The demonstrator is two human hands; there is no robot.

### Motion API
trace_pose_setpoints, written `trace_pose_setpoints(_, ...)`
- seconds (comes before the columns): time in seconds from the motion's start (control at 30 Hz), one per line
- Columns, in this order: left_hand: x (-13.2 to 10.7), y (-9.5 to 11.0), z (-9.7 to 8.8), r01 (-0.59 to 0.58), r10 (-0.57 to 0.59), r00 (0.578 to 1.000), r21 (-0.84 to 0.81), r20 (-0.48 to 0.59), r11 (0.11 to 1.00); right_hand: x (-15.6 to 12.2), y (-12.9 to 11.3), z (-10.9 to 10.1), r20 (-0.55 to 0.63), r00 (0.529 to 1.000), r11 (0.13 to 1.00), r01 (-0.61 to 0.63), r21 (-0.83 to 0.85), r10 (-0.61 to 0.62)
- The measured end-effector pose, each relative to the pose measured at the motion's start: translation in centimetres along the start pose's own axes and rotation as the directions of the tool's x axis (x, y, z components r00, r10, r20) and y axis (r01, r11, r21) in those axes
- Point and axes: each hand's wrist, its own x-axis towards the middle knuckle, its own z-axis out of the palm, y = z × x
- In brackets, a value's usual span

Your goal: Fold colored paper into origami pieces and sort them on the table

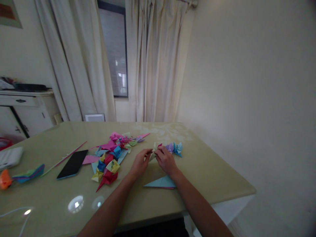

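Between my two hands is a small pale green folded paper piece (153,155), partly covered by fingers. My left hand (141,162) pinches its left side. My right hand (166,159) grips it from the right with bent fingers. Just beyond the right hand lie purple folded paper (170,147) and blue folded paper (177,149). A light blue folded paper triangle (160,182), with a pink edge beneath it, rests on the table near my right forearm.
Colourful folded paper pieces (108,161) are heaped left of my hands on the glossy table (209,184). Further left are a black phone (72,164), a thin pink and green stick (65,158), blue-green paper (30,174) and an orange object (5,179). A wall stands along the right.
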Motion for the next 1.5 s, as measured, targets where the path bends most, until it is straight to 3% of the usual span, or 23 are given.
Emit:
trace_pose_setpoints(0.1, 0.1, 0.0, -1.8, 0.133, -0.098, 0.987, 0.312, -0.124, 0.941, 0.0, 0.7, 0.0, -0.069, 0.99, 0.991, -0.116, 0.068, 0.12)
trace_pose_setpoints(0.17, -0.1, -0.4, -3.5, 0.269, -0.142, 0.955, 0.556, -0.262, 0.786, 0.0, 1.3, -0.1, -0.07, 0.978, 0.978, -0.188, 0.096, 0.195)
trace_pose_setpoints(0.23, -0.5, -1.1, -5.2, 0.386, -0.175, 0.918, 0.701, -0.355, 0.6, -0.1, 1.9, 0.0, -0.019, 0.968, 0.965, -0.247, 0.087, 0.249)
trace_pose_setpoints(0.3, -0.8, -1.9, -6.4, 0.455, -0.256, 0.89, 0.761, -0.377, 0.462, -0.2, 2.3, 0.2, 0.036, 0.957, 0.956, -0.289, 0.054, 0.287)
trace_pose_setpoints(0.4, -1.1, -2.9, -7.3, 0.468, -0.391, 0.863, 0.795, -0.319, 0.386, -0.5, 2.8, 0.4, 0.073, 0.939, 0.941, -0.338, 0.001, 0.337)
trace_pose_setpoints(0.63, -0.3, -2.3, -7.3, 0.422, -0.366, 0.893, 0.771, -0.263, 0.477, -0.5, 2.5, 0.2, 0.094, 0.906, 0.911, -0.408, -0.063, 0.413)
trace_pose_setpoints(0.77, 0.4, -1.8, -6.8, 0.39, -0.242, 0.919, 0.637, -0.31, 0.665, -0.1, 1.6, -0.3, 0.013, 0.935, 0.935, -0.355, -0.017, 0.355)
trace_pose_setpoints(0.87, 0.8, -1.7, -5.9, 0.304, -0.154, 0.934, 0.489, -0.324, 0.817, 0.1, 0.7, -0.5, -0.082, 0.961, 0.963, -0.26, 0.071, 0.265)
trace_pose_setpoints(1.0, 0.8, -1.6, -3.6, 0.051, -0.014, 0.985, 0.21, -0.175, 0.976, 0.1, -0.1, -0.2, -0.062, 0.982, 0.967, -0.161, 0.196, 0.176)
trace_pose_setpoints(1.07, 0.6, -1.5, -2.3, -0.072, 0.074, 0.995, 0.042, -0.064, 0.997, 0.1, -0.1, 0.0, -0.022, 0.992, 0.964, -0.112, 0.242, 0.121)
trace_pose_setpoints(1.13, 0.3, -1.4, -1.2, -0.117, 0.117, 0.993, -0.059, -0.008, 0.991, 0.0, 0.1, 0.1, -0.002, 0.998, 0.962, -0.063, 0.266, 0.066)
trace_pose_setpoints(1.23, -0.1, -1.2, -0.5, -0.082, 0.086, 0.996, -0.115, 0.025, 0.99, -0.1, 0.4, -0.2, 0.004, 1.0, 0.962, -0.01, 0.274, 0.01)
trace_pose_setpoints(1.5, -0.1, -0.8, -0.6, -0.043, 0.057, 0.995, -0.179, 0.076, 0.983, 0.1, 0.1, -0.6, -0.007, 0.994, 0.964, 0.112, 0.24, -0.113)
